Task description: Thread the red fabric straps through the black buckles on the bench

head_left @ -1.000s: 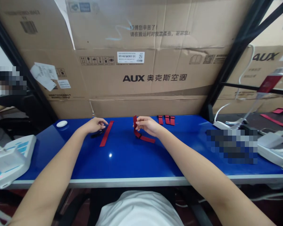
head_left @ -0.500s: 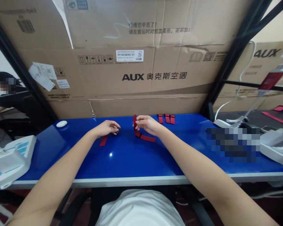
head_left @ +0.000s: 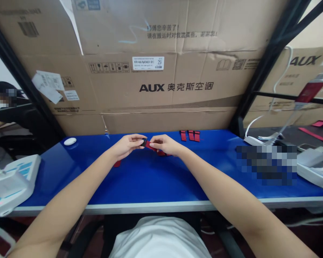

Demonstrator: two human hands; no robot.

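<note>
My left hand (head_left: 130,145) pinches a small black buckle (head_left: 144,142) above the blue table. Right beside it, my right hand (head_left: 163,144) is closed on a red strap (head_left: 148,144), whose end meets the buckle; whether it is threaded through I cannot tell. The strap's other part hangs below the right fingers, with a dark piece on it. Under my left wrist lies another red strap (head_left: 117,163), mostly hidden by the hand. Several folded red straps with black buckles (head_left: 191,135) lie at the back of the table, right of my hands.
A tall cardboard sheet (head_left: 118,89) walls off the back of the blue table (head_left: 150,186). A white oval object (head_left: 70,141) lies at the back left. White power strips with plugs stand left (head_left: 24,179) and right (head_left: 312,175). Another person (head_left: 10,107) sits far left.
My left hand has lifted the black buckle off the table and moved right. My right hand has brought the strap's end left and down to the buckle.
</note>
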